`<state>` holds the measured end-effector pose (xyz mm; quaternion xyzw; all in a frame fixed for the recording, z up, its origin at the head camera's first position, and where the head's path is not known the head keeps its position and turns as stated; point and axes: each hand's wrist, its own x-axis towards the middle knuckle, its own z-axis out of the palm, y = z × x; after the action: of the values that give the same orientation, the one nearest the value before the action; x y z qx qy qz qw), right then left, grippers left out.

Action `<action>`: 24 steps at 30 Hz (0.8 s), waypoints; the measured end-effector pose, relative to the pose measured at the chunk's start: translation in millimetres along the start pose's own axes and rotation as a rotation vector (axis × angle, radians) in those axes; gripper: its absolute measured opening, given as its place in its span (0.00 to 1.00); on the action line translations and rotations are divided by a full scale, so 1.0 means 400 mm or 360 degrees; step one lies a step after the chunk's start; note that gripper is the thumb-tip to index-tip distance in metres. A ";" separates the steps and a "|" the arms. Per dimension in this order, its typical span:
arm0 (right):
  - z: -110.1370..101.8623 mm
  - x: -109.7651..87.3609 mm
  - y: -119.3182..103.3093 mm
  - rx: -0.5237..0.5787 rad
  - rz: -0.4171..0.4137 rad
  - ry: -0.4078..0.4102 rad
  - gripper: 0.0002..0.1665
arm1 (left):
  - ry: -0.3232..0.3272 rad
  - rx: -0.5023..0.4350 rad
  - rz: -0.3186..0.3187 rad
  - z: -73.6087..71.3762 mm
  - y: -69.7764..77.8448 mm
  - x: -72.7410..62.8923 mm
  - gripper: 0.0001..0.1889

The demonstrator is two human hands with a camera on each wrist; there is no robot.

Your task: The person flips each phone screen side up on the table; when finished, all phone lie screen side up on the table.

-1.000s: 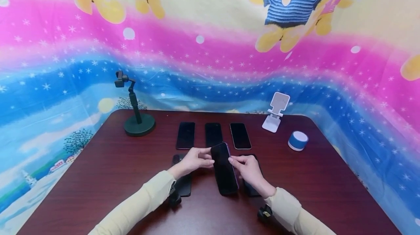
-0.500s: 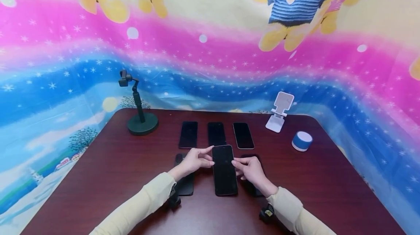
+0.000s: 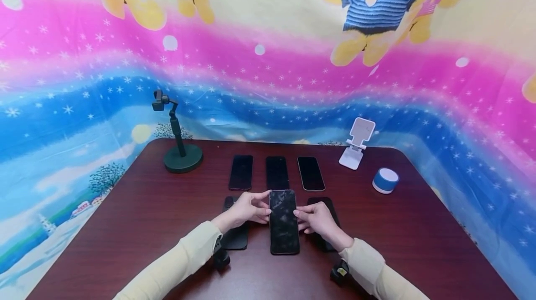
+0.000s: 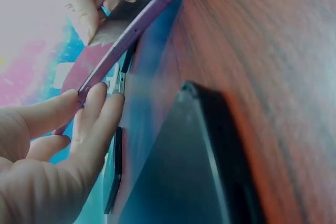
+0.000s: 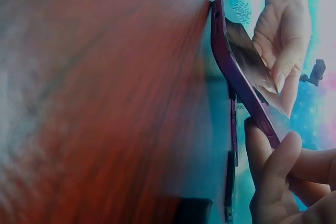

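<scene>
Between my two hands is a smartphone [image 3: 284, 225] with a dark, glossy screen facing up and a purple edge, which shows in both wrist views. My left hand [image 3: 244, 209] pinches its left edge near the top, thumb in front and fingers behind. On the opposite edge, my right hand [image 3: 321, 222] pinches it with thumb and fingers. The phone's top end is tilted up off the table, its bottom end low over the wood. Under my left wrist lies a black phone [image 3: 236, 237], back up with its camera showing. Another dark phone [image 3: 326, 203] lies partly hidden beneath my right hand.
Farther back lie three phones in a row: left phone [image 3: 241, 172], middle phone [image 3: 277, 172], right phone [image 3: 311, 173]. A dark green phone stand [image 3: 183, 161] is at the back left; a white folding stand [image 3: 356, 144] and a blue-and-white cylinder [image 3: 385, 181] are at the right.
The held phone has turned from a slant to nearly straight and come slightly toward me. Reflections now show on its screen. Both hands keep their hold; the view shifted slightly.
</scene>
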<state>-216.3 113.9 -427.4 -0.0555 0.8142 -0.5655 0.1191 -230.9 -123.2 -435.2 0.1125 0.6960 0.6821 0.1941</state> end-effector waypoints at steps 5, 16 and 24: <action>0.005 0.004 0.008 0.0011 0.0048 -0.0063 0.20 | -0.0007 0.0001 -0.0061 -0.001 -0.007 0.000 0.34; 0.009 0.011 0.008 -0.0004 0.0099 -0.0145 0.20 | 0.0151 0.0111 -0.0110 0.017 -0.004 -0.002 0.29; 0.010 0.007 -0.001 -0.0224 0.0047 -0.0167 0.23 | 0.0302 0.0228 -0.0173 0.036 0.003 -0.005 0.12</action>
<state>-218.1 109.6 -428.7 -0.0812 0.8453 -0.5014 0.1656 -223.2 -111.1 -433.9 0.0230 0.7633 0.6266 0.1556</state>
